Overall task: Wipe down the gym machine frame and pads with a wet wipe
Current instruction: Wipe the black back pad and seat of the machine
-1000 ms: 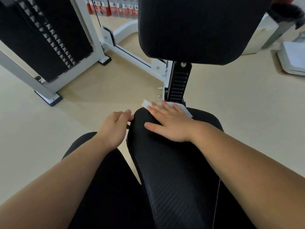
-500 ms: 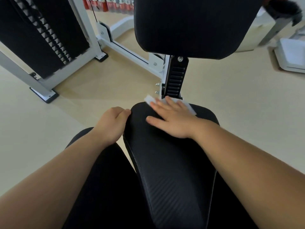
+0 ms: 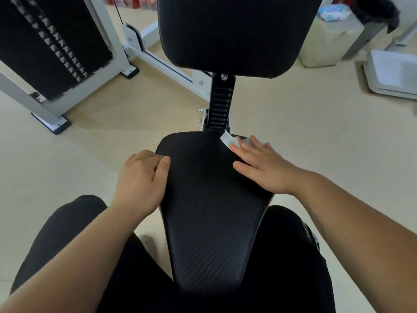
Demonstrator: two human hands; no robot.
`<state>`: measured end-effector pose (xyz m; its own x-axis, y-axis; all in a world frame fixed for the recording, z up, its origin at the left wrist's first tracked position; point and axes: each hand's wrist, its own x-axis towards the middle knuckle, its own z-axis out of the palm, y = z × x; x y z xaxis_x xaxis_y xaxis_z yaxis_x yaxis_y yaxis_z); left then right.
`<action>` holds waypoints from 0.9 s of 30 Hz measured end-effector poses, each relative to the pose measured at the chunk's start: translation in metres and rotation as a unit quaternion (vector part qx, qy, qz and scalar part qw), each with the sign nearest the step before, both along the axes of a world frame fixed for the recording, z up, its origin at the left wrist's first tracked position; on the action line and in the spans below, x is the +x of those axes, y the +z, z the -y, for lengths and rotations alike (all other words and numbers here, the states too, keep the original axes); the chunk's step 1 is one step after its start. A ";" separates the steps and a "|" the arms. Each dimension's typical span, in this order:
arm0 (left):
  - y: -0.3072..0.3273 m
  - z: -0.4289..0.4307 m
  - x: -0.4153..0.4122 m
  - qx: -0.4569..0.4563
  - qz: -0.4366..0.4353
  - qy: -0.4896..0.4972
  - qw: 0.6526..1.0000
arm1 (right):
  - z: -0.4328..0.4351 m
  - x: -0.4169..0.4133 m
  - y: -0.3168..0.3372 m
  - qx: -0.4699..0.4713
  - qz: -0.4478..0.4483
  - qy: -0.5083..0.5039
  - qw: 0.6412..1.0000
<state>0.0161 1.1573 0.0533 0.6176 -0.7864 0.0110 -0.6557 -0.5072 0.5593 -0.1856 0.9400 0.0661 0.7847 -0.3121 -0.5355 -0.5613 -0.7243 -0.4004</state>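
A black ribbed seat pad (image 3: 209, 213) stretches away from me between my legs. My right hand (image 3: 262, 164) lies flat with straight fingers on the pad's far right corner, pressing a white wet wipe (image 3: 229, 140) whose edge shows past the fingertips. My left hand (image 3: 141, 179) rests on the pad's left edge, fingers curled over the side and thumb on top. A black back pad (image 3: 234, 35) stands above on a black notched post (image 3: 220, 107). The white machine frame (image 3: 167, 64) runs behind.
A black weight stack (image 3: 52, 46) in a white frame with black feet stands at the left. A white base (image 3: 394, 73) and a pale bin (image 3: 327, 41) sit at the right. Beige floor (image 3: 316, 132) lies on both sides of the seat.
My right hand has slid the wipe from the middle of the seat's far edge to its far right corner. My left hand stays on the left edge.
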 end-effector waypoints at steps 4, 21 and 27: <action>0.005 -0.007 0.003 0.068 0.010 -0.058 0.996 | -0.012 -0.006 0.001 -0.007 0.017 0.031 0.999; 0.025 0.014 0.000 0.248 0.143 -0.134 0.949 | -0.075 0.024 0.016 -0.026 -0.027 -0.019 0.999; 0.022 0.011 0.006 0.242 0.175 -0.164 0.940 | -0.155 -0.015 0.049 -0.003 0.013 0.085 0.996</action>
